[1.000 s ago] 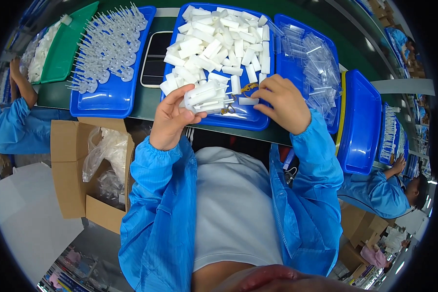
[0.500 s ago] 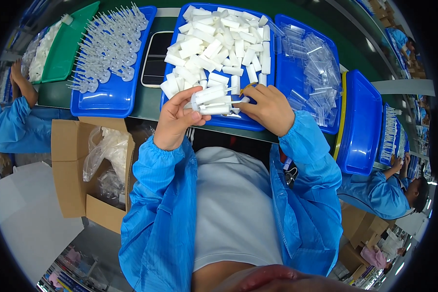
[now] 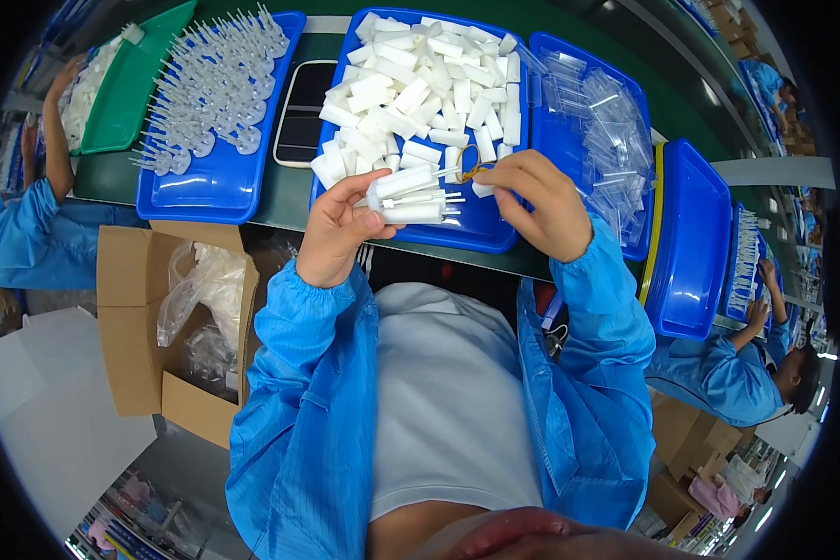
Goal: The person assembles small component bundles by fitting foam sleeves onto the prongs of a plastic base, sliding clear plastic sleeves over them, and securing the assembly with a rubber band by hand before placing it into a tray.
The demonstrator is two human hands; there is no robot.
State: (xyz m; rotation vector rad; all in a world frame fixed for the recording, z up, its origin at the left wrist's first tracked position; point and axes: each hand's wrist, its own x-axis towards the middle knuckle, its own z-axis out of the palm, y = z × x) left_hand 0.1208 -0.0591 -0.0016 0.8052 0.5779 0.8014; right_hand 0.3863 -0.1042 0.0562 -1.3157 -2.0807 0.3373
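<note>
head view: over the near edge of the blue tray [image 3: 495, 233], my left hand [image 3: 336, 233] grips the bundle of white tubes [image 3: 406, 194]; my right hand [image 3: 537, 201], earlier resting lower, now pinches a rubber band [image 3: 471, 171] at its tips.

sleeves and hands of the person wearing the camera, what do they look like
Both arms wear shiny bright blue coat sleeves, creased, with gathered elastic cuffs at the wrists. The left hand and right hand are bare: no gloves, rings or watch visible.
</note>
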